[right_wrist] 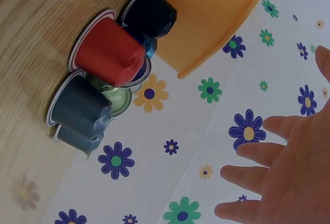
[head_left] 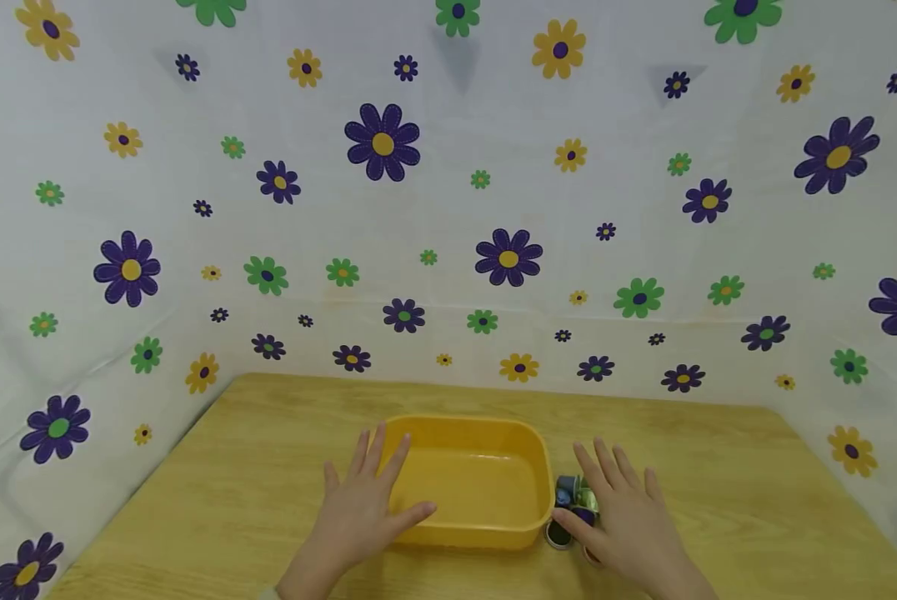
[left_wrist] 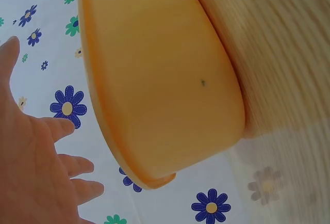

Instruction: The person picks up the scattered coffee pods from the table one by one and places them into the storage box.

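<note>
A yellow plastic basin sits on the wooden table, with nothing visible inside it. My left hand hovers at the basin's left side, fingers spread and straight, holding nothing. To the right of the basin, my right hand is held out palm down, its fingers also spread. Beneath and beside it lies a small heap of coffee capsules, partly hidden in the head view. The right wrist view shows a red capsule, a black capsule, a dark teal capsule and a pale green capsule.
The wooden table carries the basin near its middle. A white cloth with purple, green and yellow flowers hangs behind the table and along both sides. The basin's outer wall stands close to the left hand.
</note>
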`<state>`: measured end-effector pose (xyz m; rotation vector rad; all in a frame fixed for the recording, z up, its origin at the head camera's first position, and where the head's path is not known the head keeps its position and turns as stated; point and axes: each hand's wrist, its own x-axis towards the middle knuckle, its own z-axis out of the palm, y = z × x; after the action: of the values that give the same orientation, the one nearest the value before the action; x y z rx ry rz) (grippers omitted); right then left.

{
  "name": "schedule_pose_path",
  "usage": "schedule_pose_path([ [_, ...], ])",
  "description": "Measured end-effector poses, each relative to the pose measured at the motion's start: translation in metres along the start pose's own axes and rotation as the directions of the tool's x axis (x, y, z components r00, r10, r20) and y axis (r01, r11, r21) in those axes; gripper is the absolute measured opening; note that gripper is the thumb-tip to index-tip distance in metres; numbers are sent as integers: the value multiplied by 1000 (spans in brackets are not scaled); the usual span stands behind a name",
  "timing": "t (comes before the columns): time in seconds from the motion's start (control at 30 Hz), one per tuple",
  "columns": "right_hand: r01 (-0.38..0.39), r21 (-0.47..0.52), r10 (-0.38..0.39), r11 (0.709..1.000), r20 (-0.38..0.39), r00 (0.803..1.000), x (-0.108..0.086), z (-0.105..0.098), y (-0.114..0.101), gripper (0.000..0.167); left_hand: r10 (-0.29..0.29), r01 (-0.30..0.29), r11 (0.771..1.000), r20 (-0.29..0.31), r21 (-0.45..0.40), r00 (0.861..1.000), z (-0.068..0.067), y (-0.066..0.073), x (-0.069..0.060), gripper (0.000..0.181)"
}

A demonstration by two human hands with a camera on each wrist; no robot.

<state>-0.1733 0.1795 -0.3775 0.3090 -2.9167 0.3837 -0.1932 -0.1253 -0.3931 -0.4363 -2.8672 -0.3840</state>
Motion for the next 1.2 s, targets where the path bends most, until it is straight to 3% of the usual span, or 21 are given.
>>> schedule_pose_path([
  [0.33, 78, -1, -77, 997, -71, 994, 0, 1, -3, 69, 18, -18, 1000, -23, -25, 1000, 0, 5, 2, 81],
  [1.03, 134, 7, -132, 991, -142, 981, -2, 4, -3, 50, 64, -64, 998, -69, 10, 996, 3, 6, 1, 69],
  [1.2, 115, 4, -113, 993, -139, 984, -2, 4, -4, 46, 97, -92, 995, -131, 42, 987, 3, 3, 0, 56],
])
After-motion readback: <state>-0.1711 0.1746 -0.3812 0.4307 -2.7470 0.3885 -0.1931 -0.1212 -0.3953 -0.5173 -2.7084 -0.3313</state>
